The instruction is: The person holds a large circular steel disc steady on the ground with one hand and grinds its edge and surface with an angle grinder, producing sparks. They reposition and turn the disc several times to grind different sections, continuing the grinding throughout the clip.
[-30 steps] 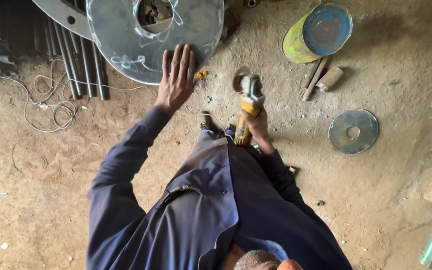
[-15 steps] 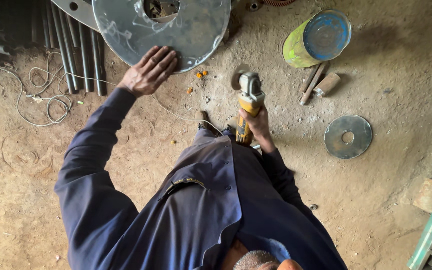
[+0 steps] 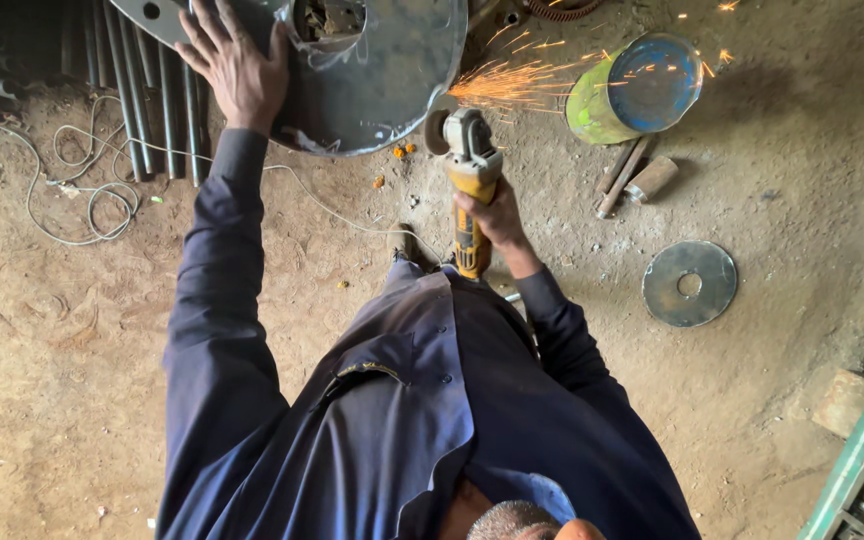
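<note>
A large round steel plate (image 3: 382, 75) with a central opening is seen at the top of the head view, resting on the dirt floor (image 3: 72, 330). The left hand (image 3: 237, 65) is laid flat on it, fingers spread. A yellow angle grinder (image 3: 472, 180) is gripped by the right hand (image 3: 492, 215), its disc set against the plate's edge; sparks (image 3: 512, 85) are thrown towards a green drum with a blue lid (image 3: 637, 85). A hammer (image 3: 632, 178) and a smaller steel disc (image 3: 690, 284) lie to the right. White cable (image 3: 82, 190) lies coiled beside dark steel bars (image 3: 147, 100) to the left.
</note>
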A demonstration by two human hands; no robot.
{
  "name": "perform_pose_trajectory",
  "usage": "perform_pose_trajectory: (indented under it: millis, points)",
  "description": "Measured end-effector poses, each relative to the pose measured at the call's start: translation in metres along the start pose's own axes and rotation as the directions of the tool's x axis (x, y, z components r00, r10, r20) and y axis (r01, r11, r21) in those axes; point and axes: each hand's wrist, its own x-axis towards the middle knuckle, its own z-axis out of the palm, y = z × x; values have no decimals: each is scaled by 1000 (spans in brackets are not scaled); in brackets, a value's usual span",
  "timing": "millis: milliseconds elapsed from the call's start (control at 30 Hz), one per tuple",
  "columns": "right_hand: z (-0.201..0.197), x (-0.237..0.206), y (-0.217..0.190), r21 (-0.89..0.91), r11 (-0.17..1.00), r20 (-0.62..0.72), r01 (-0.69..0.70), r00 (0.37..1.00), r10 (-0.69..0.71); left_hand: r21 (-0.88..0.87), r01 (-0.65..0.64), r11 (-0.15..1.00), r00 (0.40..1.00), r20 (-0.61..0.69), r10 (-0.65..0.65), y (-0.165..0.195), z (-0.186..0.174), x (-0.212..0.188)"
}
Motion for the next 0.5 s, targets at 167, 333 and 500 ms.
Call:
perform_pose_trajectory:
  millis: [167, 333, 500]
  points:
    - [-36, 33, -40, -72, 995, 77, -66, 994, 71, -37, -58, 998, 998, -15, 57, -5, -9, -8]
    - [-58, 77, -87, -114, 987, 122, -112, 985, 125, -88, -128, 988, 990, -63, 123, -12, -15, 4]
    - [-50, 78, -92, -97, 977, 142, -191, 969, 204, -100, -184, 978, 980, -101, 174, -23, -11, 11]
